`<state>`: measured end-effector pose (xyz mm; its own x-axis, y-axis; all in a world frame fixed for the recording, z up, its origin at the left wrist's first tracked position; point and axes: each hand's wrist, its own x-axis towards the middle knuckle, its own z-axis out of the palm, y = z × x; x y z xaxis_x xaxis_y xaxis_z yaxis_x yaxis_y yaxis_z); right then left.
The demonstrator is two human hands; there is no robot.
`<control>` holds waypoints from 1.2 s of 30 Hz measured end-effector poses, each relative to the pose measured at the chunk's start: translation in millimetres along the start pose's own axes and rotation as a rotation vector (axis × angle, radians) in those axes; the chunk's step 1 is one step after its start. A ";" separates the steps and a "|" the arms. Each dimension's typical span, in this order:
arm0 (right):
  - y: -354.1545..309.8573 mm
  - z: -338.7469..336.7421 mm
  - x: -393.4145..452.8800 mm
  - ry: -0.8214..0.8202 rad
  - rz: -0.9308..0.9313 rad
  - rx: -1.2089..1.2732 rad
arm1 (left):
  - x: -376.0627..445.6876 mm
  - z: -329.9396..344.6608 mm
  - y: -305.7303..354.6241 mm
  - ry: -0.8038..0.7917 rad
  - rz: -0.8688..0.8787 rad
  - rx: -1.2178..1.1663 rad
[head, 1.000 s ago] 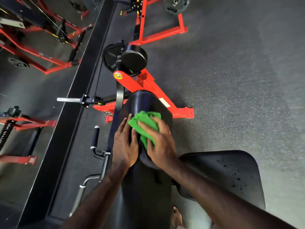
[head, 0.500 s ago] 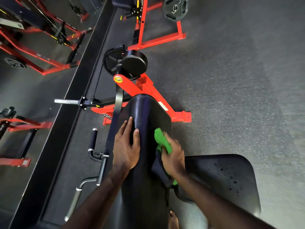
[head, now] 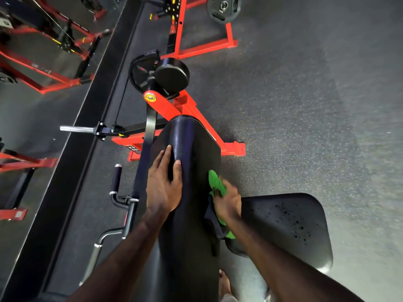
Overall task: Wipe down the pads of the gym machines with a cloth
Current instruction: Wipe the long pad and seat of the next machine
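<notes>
Nearest the camera, a bare foot (head: pixel 223 283) shows on the speckled rubber floor (head: pixel 305 105) beside the long black machine pad (head: pixel 187 214), and a second black pad (head: pixel 283 225) spotted with dark drops lies low to the right. The right hand (head: pixel 227 203) curls its fingers round a green cloth (head: pixel 216 184) and holds it against the long pad's right edge, while the left hand (head: pixel 163 186) rests flat on the pad's top with fingers straight and spread. Beyond the pad stand the machine's red frame (head: pixel 185 107), a round black roller pad (head: pixel 172 76) and, further off, a weight plate (head: pixel 223 6) on another red frame.
</notes>
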<state>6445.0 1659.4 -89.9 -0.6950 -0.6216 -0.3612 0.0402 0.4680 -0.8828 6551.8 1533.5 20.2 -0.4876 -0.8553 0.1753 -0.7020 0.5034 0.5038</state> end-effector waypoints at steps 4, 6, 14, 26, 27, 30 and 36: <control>-51.1 2.4 4.1 0.094 -0.248 0.039 | -0.3 1.1 -1.2 -0.002 -0.005 0.019; -57.8 -6.0 6.2 0.062 -0.393 0.044 | -1.2 2.5 -2.3 0.003 -0.007 0.016; -97.6 -8.1 23.9 0.050 -0.491 0.013 | -4.0 4.0 -3.0 0.012 -0.022 0.020; -89.8 -14.8 6.2 0.021 -0.530 -0.060 | 0.2 0.9 -1.7 0.001 -0.042 -0.015; -73.1 -18.2 -10.3 -0.014 -0.544 -0.049 | 1.5 1.2 -1.6 0.002 -0.045 -0.025; -16.9 -16.6 -36.7 -0.055 -0.456 -0.011 | 6.1 1.9 -1.4 0.005 -0.053 -0.024; 3.5 -3.3 -43.5 0.003 -0.061 -0.047 | 3.8 0.3 1.7 0.019 -0.068 -0.047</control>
<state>6472.9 1690.1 -76.3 -0.6976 -0.6478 -0.3061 -0.0357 0.4582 -0.8881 6548.6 1531.1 21.5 -0.4292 -0.8898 0.1552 -0.7081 0.4381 0.5538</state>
